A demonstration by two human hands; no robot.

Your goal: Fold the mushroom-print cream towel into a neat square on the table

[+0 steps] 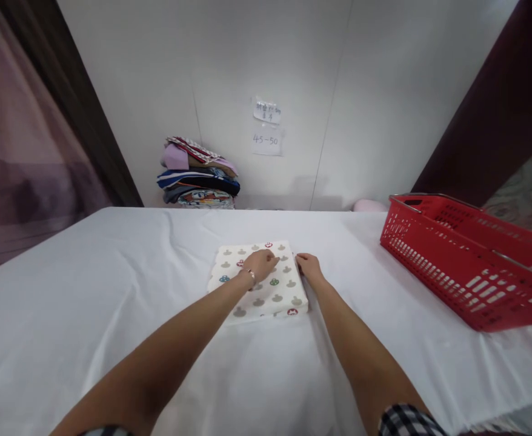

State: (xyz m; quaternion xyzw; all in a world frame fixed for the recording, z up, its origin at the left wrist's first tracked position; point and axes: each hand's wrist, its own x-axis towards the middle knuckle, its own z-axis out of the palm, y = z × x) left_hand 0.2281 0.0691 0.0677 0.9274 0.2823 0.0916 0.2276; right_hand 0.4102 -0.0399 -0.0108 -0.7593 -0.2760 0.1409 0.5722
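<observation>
**Both hands at the folded cloth**

White sheet covers the table (111, 339). Head view: your left hand (260, 264) lies flat on the folded cloth (266, 293); your right hand (309, 266) touches its far right corner, fingers loose.

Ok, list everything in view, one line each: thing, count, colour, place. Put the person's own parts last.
folded cloth: one, cream with small grey, red, green and blue motifs, middle of the table
table cover: one, white, wrinkled, spread across the whole table
basket: one, red plastic with metal handles, on the table's right side
stack of folded clothes: one pile, mixed purple, red, navy and printed, far edge by the wall
paper notes: two, white with handwriting, on the wall
pink thing: one, pale pink, far edge left of the basket, too hidden to identify
left hand: one, bracelet at the wrist, flat on the folded cloth
right hand: one, at the cloth's right far corner
</observation>
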